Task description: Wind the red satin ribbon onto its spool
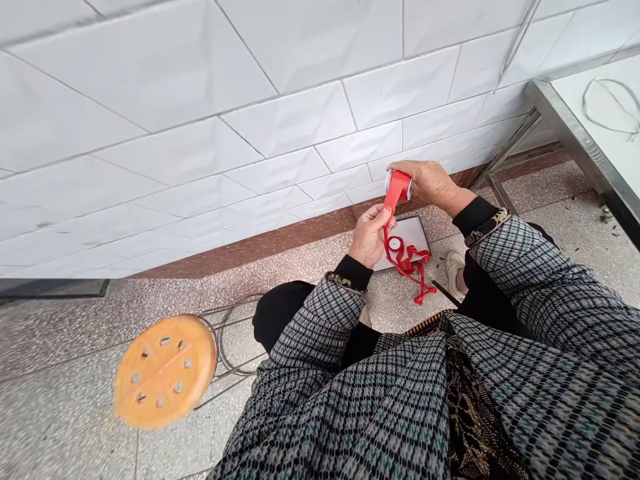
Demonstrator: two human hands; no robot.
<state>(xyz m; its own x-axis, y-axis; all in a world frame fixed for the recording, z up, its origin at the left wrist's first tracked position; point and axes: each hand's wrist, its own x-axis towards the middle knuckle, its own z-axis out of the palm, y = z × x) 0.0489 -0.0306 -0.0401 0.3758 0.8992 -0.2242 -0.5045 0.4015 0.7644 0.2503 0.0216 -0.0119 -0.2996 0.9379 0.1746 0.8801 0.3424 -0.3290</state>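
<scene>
A spool of red ribbon (401, 185) with white rims sits in my right hand (434, 183), whose fingers are wrapped round it. From the spool a flat length of red ribbon (395, 193) runs down to my left hand (371, 235), pinched between thumb and fingers. Below my left hand the ribbon hangs in a narrow strand. Loose, tangled red ribbon (411, 261) lies lower down, partly over a white panel with a dark edge (413, 233). A second roll of red ribbon (395, 244) with a white centre shows on that panel.
An orange round stool (165, 370) with dark metal legs stands at the left on the speckled floor (80, 427). A white tiled wall (287, 113) rises in front. At the right is a metal-framed table (583, 133) with a loop of white cord (607, 107) on it.
</scene>
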